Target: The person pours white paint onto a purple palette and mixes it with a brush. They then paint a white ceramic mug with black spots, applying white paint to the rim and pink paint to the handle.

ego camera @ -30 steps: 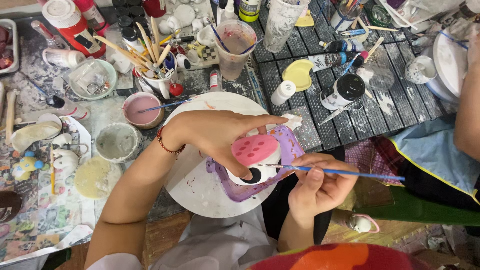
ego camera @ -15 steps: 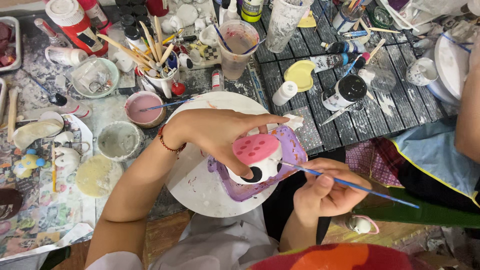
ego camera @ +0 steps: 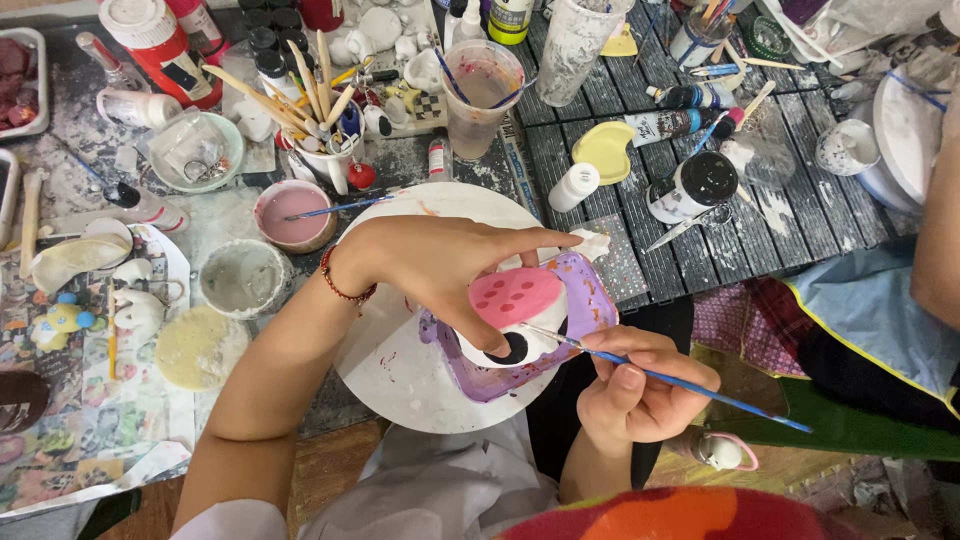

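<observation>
In the head view, the left hand (ego camera: 440, 270) has its fingers clamped over a pink-topped figurine (ego camera: 515, 318) on a white turntable (ego camera: 400, 370). The right hand (ego camera: 640, 385) has its fingers pinched on a blue brush (ego camera: 690, 385), whose tip has shifted since a second ago from beside the figurine onto its side below the left fingers, so painting goes on. A pink paint bowl (ego camera: 290, 213) stands beyond the left wrist on the counter (ego camera: 800, 215).

Left hand (ego camera: 455, 270) is cupped over the top of a small white ceramic figure with a pink spotted patch (ego camera: 515, 310), which sits in a purple-stained plastic tray (ego camera: 590, 295) on the round white turntable (ego camera: 400, 380). Right hand (ego camera: 630, 385) pinches a thin blue-handled paintbrush (ego camera: 680, 383), tip touching the figure's lower edge. Just left of the turntable there's a small bowl of pink paint (ego camera: 290, 215).
</observation>
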